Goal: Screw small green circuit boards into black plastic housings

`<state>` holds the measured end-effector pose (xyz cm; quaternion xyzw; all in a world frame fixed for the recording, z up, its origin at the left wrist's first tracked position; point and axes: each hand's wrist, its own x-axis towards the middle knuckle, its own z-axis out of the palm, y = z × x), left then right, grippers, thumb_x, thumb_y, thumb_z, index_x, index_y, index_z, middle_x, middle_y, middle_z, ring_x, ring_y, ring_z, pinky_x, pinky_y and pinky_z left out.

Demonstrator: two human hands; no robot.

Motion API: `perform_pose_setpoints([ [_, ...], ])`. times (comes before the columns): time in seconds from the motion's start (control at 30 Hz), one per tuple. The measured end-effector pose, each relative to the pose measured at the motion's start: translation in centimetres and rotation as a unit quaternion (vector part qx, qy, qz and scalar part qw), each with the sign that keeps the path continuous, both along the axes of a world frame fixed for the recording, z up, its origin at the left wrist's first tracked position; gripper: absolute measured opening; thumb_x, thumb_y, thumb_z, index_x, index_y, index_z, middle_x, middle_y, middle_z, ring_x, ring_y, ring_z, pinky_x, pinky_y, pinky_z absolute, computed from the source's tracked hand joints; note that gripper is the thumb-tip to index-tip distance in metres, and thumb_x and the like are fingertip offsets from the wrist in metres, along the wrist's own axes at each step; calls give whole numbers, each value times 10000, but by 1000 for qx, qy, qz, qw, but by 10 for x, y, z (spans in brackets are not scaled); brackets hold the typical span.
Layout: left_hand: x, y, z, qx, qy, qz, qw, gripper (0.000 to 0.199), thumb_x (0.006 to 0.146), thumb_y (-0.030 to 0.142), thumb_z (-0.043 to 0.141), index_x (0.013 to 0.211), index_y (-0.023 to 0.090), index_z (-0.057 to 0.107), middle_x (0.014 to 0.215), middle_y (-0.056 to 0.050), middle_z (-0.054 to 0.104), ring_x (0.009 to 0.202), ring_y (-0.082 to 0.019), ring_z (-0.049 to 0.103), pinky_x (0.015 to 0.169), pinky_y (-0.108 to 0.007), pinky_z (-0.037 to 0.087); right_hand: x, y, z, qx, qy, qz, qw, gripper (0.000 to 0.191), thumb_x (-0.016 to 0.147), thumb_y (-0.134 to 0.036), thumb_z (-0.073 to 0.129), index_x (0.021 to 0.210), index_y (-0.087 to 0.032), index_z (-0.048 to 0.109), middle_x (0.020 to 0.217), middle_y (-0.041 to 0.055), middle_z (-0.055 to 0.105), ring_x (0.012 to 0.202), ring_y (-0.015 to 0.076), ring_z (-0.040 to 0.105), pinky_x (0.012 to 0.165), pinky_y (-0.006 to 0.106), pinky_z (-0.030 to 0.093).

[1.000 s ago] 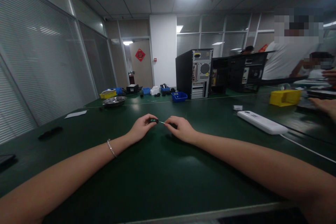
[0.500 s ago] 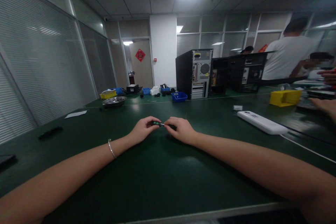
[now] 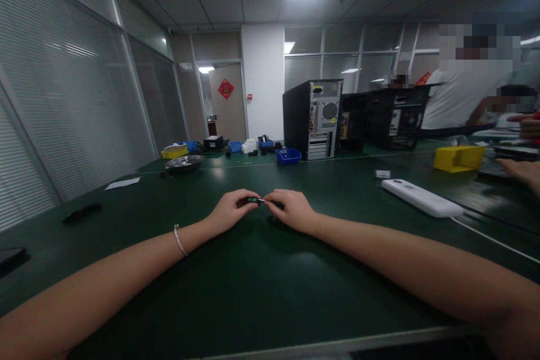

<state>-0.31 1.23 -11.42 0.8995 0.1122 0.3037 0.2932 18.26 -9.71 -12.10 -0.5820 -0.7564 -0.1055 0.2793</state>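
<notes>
Near the middle of the green table (image 3: pixel 261 287), my left hand (image 3: pixel 230 209) pinches a small dark piece with a green part (image 3: pixel 253 201) between thumb and fingers. Facing it, my right hand (image 3: pixel 291 209) is closed on a thin, light, metallic-looking piece (image 3: pixel 262 199). That thin piece reaches to the right end of the green-and-dark piece, and the fingertips of both hands are close together. Whether the two pieces are joined is too small to tell.
Behind my hands are a blue bin (image 3: pixel 288 156), a black computer case (image 3: pixel 312 118) and a metal dish (image 3: pixel 184 163). On the right lie a white power strip (image 3: pixel 422 198) and a yellow bin (image 3: pixel 459 158), with another person's hand (image 3: pixel 521 171) beyond.
The small green-and-dark piece and my left fingertips have shifted slightly right, and less of the thin piece shows between my hands.
</notes>
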Motion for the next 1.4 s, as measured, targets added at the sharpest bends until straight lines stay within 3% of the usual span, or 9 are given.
perform_pose_setpoints([
  [0.2, 1, 0, -1, 28, 7, 8, 1000, 256, 813, 295, 596, 1027, 178, 675, 971, -62, 683, 866, -199, 610, 777, -298, 463, 0, 0, -1, -6, 4, 25, 1000, 277, 922, -316, 429, 1046, -221, 659, 942, 32, 682, 849, 160, 616, 728, 246, 422],
  [0.8, 5, 6, -8, -129, -17, -51, 990, 265, 792, 266, 625, 1022, 142, 666, 944, -71, 684, 807, -177, 622, 769, -308, 505, 2, 1, 0, -12, 42, 34, 998, 269, 918, -313, 442, 1053, -238, 662, 936, 33, 686, 838, 166, 614, 725, 258, 434],
  [0.97, 8, 6, -9, -163, -48, -24, 985, 378, 812, 272, 594, 1172, 156, 571, 896, -55, 657, 763, -164, 628, 712, -301, 516, 1, 3, 0, 9, 67, 9, 998, 252, 914, -298, 445, 1009, -213, 662, 942, 45, 688, 848, 175, 615, 715, 262, 435],
  [1.13, 10, 8, -9, -192, -50, -14, 980, 319, 834, 282, 559, 1104, 117, 604, 937, -86, 662, 783, -177, 643, 755, -333, 524, -1, 1, -1, 15, 48, 69, 996, 256, 916, -274, 447, 1059, -217, 652, 924, 39, 673, 828, 156, 606, 711, 242, 425],
  [1.4, 15, 6, -13, -285, -61, -93, 952, 364, 835, 175, 537, 1195, 120, 547, 1211, -128, 577, 1079, -239, 577, 946, -406, 464, -1, 2, -3, 13, 22, 44, 999, 272, 921, -284, 450, 1099, -243, 651, 919, 38, 653, 818, 153, 602, 707, 232, 416],
])
